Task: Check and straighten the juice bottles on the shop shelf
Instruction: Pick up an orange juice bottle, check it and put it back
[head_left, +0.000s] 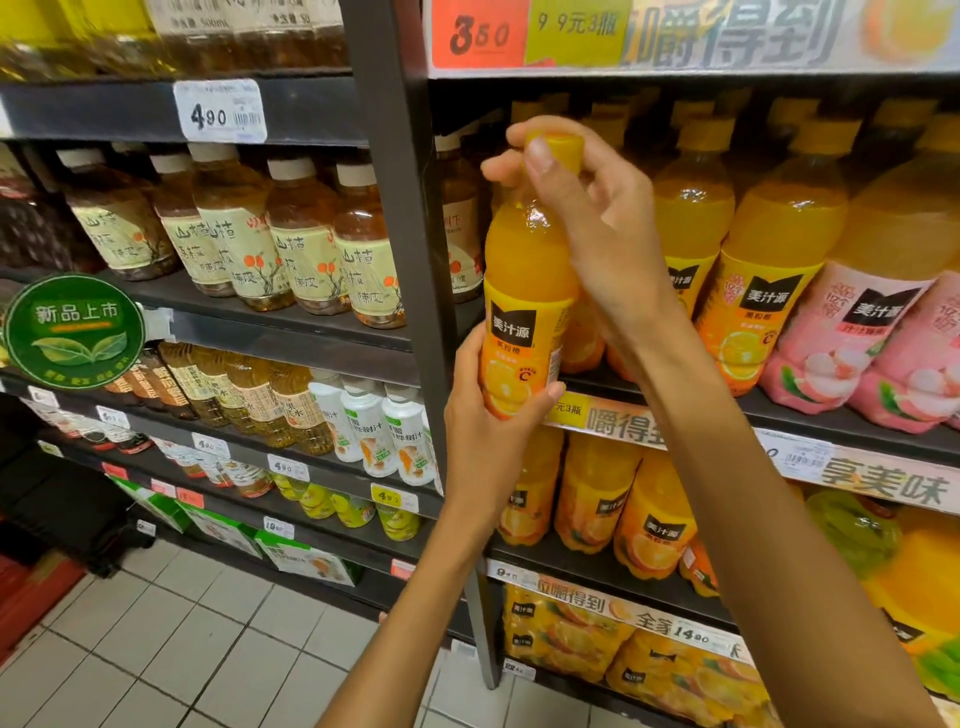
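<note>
Head view of a shop shelf (779, 415) during bottle checking. One orange juice bottle (524, 291) is held upright in front of the shelf edge, at the left end of its row, label facing the viewer. The left hand (488, 415) grips the bottle's lower body from beneath and behind, fingers curled round the label; the right hand (587, 208) pinches the yellow cap (556, 148) between thumb and fingers. The bottle appears lifted clear of the shelf rather than standing on it, though its base is hidden by the left hand. To the right, the remaining orange bottles (774, 270) stand upright in the row, labels roughly forward, followed by pink lychee bottles (857, 338). Judged from this arrangement, the task is under way: one bottle is being inspected and has yet to be set back and aligned; whether its neighbours have been checked cannot be told. Tea bottles (301, 244) fill the adjoining bay.
</note>
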